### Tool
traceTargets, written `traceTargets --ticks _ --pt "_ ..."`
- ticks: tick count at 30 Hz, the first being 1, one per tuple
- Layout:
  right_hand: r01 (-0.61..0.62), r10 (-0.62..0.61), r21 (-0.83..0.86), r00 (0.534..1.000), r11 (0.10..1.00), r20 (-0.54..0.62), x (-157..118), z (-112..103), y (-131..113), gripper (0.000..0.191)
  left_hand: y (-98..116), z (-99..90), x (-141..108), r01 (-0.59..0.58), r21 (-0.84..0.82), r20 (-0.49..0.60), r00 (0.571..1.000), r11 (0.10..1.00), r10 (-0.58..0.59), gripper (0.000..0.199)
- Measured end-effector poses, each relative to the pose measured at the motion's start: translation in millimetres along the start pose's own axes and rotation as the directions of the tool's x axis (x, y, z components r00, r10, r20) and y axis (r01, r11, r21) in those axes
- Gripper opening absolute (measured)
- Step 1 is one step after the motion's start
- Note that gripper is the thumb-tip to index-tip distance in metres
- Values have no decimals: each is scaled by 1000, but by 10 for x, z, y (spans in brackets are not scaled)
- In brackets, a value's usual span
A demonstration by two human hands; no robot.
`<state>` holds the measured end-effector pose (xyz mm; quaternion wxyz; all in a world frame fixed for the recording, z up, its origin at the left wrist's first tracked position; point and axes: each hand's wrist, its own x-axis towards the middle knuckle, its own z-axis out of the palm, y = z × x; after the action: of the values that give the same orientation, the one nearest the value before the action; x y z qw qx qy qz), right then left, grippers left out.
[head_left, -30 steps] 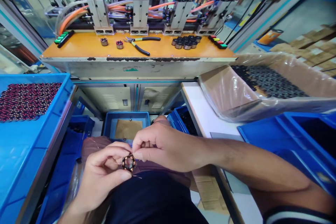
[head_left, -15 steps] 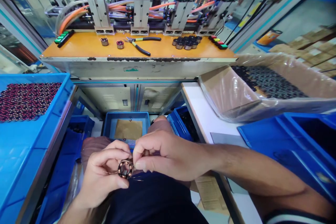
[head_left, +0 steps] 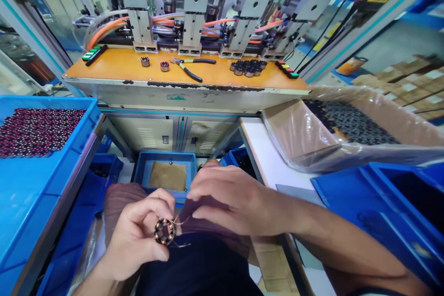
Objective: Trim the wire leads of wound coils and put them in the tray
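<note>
My left hand (head_left: 133, 236) pinches a small motor stator (head_left: 170, 232) between thumb and fingers, its round open face turned up toward me. Copper windings show around the ring, and loose thin copper wires (head_left: 178, 221) stick out on its right side. Just right of these wire ends is my right hand (head_left: 232, 199). Its thumb and fingers are apart, with nothing visible between them. Both hands are above my lap.
On the orange machine ledge (head_left: 118, 67) lie cutting pliers (head_left: 190, 73), two wound stators and a cluster of dark ones (head_left: 248, 68). A blue bin (head_left: 31, 185) of stators stands left, a plastic-lined carton (head_left: 291, 134) of dark parts right. Below is a blue tray (head_left: 138, 166).
My right thumb and fingers have opened and drawn away from the stator, to the right. Its loose wires now show. My left hand keeps its hold. The view has tilted up slightly.
</note>
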<state>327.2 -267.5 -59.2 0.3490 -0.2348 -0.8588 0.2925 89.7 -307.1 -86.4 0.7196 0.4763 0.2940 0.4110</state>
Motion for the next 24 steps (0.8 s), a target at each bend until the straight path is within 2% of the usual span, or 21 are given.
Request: traceTargets --ticks 1,3,6,14,19,24 --pt "83 -88 -87 994 993 -56 2 9 23 16 -3 11 -1 18 -27 10 1000 999 -18 34" --pt "236 -252 -151 963 960 -96 26 57 54 20 -15 29 -6 56 -73 20 998 996 -55 36" --pt "333 -351 -135 926 933 -141 76 152 69 21 -41 45 -14 119 -126 25 993 985 -117 37" --pt "319 -321 -50 916 947 -243 109 214 62 15 -49 68 31 92 -149 18 996 984 -90 34" --pt "262 -259 -24 930 965 -259 104 229 46 14 -35 56 61 64 -84 4 998 994 -64 32" --pt "283 -285 -49 920 958 -269 101 239 56 13 -49 38 66 75 -63 -5 997 995 -75 34"
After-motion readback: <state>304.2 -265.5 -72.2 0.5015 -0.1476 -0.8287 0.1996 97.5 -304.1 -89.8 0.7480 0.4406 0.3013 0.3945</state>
